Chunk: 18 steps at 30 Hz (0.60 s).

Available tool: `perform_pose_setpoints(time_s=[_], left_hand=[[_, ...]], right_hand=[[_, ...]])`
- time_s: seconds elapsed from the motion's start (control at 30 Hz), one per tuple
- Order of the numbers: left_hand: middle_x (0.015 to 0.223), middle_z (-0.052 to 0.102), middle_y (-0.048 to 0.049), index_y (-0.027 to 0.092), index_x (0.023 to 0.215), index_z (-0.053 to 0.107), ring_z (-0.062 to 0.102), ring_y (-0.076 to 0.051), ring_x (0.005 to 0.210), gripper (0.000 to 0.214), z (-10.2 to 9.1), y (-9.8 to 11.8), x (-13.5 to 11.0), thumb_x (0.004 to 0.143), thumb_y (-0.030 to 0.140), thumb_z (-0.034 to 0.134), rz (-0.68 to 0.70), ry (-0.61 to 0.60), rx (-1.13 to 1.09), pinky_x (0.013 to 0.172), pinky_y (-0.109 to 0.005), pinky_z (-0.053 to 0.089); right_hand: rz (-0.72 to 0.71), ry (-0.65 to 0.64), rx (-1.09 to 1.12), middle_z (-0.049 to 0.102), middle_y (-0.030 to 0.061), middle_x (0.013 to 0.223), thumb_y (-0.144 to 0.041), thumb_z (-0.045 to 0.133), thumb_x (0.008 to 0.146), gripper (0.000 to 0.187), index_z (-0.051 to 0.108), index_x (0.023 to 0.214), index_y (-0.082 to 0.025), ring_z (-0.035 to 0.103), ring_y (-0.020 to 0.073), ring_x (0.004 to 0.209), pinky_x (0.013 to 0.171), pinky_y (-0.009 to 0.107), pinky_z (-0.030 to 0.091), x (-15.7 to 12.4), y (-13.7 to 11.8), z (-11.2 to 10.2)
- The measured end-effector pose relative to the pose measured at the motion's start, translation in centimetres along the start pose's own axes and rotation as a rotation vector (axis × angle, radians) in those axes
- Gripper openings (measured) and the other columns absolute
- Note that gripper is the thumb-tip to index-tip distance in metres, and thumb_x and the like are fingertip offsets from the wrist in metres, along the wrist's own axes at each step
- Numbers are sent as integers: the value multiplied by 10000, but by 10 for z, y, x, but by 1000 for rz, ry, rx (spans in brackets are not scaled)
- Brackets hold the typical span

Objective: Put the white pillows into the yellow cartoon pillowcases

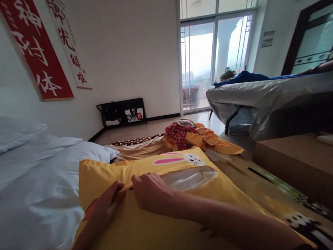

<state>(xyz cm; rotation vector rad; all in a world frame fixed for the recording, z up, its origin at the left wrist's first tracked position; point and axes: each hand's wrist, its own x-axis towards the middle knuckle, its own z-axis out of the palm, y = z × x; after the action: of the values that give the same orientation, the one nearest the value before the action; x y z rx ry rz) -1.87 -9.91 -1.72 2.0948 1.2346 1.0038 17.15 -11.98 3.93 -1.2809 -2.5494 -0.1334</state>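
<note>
A yellow pillowcase [172, 228] with a printed white rabbit lies in front of me, plump with a white pillow inside. Through a long gap in its upper side the white pillow [187, 178] shows. My left hand [110, 199] pinches the fabric edge at the left end of this gap. Close beside it, my right hand [151, 191] grips the same edge with curled fingers. Between the two hands a short strip of the yellow edge is stretched. Whether a zipper runs along it, I cannot tell.
White pillows [42, 195] are heaped on the left. Beyond the pillowcase lies a pile of yellow and red plaid cloth [185, 135]. A cardboard box [305, 157] stands at right, near a plastic-covered table [270, 89] where another person's arm [328, 65] rests on blue cloth.
</note>
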Motion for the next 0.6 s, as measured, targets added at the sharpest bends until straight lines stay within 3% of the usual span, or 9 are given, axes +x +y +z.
perform_pose_setpoints(time_s=[0.13,0.3,0.47,0.6], left_hand=[[801,600,-19,205,861,528,557,-196,787,345,1,6,-3,879,529,413,-31,9,43,729,-272,458],[804,568,2,217,870,510,550,-184,809,320,2,16,-5,874,512,388,-121,37,61,727,-245,463],[860,573,0,215,883,495,557,-191,876,330,0,14,-4,874,518,363,-143,31,98,788,-247,454],[825,595,18,229,888,501,570,-175,807,293,2,16,-1,901,473,340,-169,-85,197,737,-243,442]], right_hand=[[117,-96,71,681,121,766,-170,485,793,171,623,886,-131,658,229,667,485,276,295,-3,17,-2],[179,-84,146,688,138,826,-230,417,880,256,649,834,-133,614,190,734,544,270,282,-12,43,6],[242,-45,251,644,64,714,-219,464,856,223,608,707,-137,462,113,606,549,252,245,-24,70,6],[278,-22,260,542,7,614,-183,490,835,225,519,615,-152,351,92,568,545,245,219,-39,87,1]])
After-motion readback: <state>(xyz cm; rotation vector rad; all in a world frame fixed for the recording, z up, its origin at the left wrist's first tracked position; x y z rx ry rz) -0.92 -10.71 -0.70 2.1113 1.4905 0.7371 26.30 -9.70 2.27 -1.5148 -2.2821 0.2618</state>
